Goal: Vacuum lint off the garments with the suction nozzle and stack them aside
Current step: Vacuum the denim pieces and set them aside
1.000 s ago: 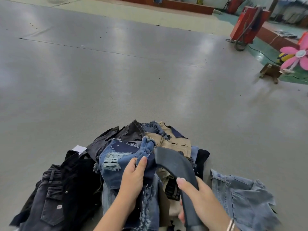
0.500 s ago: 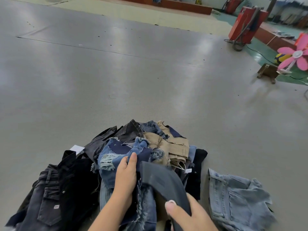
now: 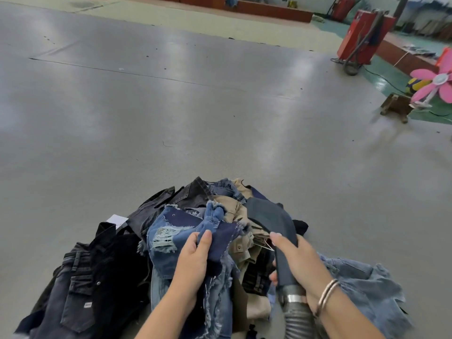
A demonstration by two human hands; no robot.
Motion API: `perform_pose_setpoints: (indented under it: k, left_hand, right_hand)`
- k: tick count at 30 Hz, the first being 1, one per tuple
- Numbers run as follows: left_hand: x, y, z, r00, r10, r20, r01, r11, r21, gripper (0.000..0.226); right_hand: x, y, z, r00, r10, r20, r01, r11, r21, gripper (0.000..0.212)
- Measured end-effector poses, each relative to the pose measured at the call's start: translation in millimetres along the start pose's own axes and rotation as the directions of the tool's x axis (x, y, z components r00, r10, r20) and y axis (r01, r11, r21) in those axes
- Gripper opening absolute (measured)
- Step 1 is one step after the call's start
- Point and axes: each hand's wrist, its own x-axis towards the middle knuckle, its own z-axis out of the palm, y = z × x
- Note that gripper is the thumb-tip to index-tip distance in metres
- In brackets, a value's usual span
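A heap of garments (image 3: 227,199) lies on the grey floor in front of me. On top is a frayed, ripped blue denim piece (image 3: 171,228); my left hand (image 3: 193,260) grips its dark blue fold. My right hand (image 3: 298,263) holds the dark grey suction nozzle (image 3: 274,218), whose flat mouth points away over the tan garment (image 3: 234,211). A ribbed grey hose (image 3: 297,321) runs from the nozzle down under my right wrist.
Black jeans (image 3: 80,285) lie at the left of the heap and light blue denim (image 3: 367,287) lies apart at the right. A red machine (image 3: 362,37) stands far right, with a pink fan (image 3: 435,81) and a small wooden stool (image 3: 396,107) nearby. Bare grey floor (image 3: 171,106) stretches ahead.
My right hand has lifted the nozzle up and to the right, off the blue denim and over the tan garment. My left hand keeps its hold on the denim.
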Motion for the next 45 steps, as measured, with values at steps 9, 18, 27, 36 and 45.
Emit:
perform_pose_setpoints:
  k: [9,18,27,36,45]
  left_hand:
    - [8,5,-14,0.937,-0.348,0.034,0.334,0.919,0.207,0.023]
    - [1,0,7,0.967,-0.167,-0.193,0.154,0.985,-0.081,0.023]
    - [-8,4,15,0.985,0.052,-0.167,-0.068,0.993,-0.094,0.021]
    - [-2,8,17,0.966,0.11,-0.233,-0.132,0.988,-0.082,0.025]
    - [-6,7,15,0.978,0.123,-0.166,-0.144,0.982,-0.124,0.017]
  right_hand:
    - [-40,5,-12,0.995,-0.001,0.095,0.004,1.0,-0.026,0.022]
    - [-87,51,24,0.995,-0.091,0.045,0.09,0.995,0.031,0.042]
    - [-51,18,6,0.999,-0.05,0.005,0.05,0.997,-0.05,0.018]
    - [-75,36,20,0.996,-0.027,0.087,0.038,0.991,-0.132,0.025]
    - [-49,3,-5,0.997,-0.074,0.014,0.074,0.997,-0.038,0.017]
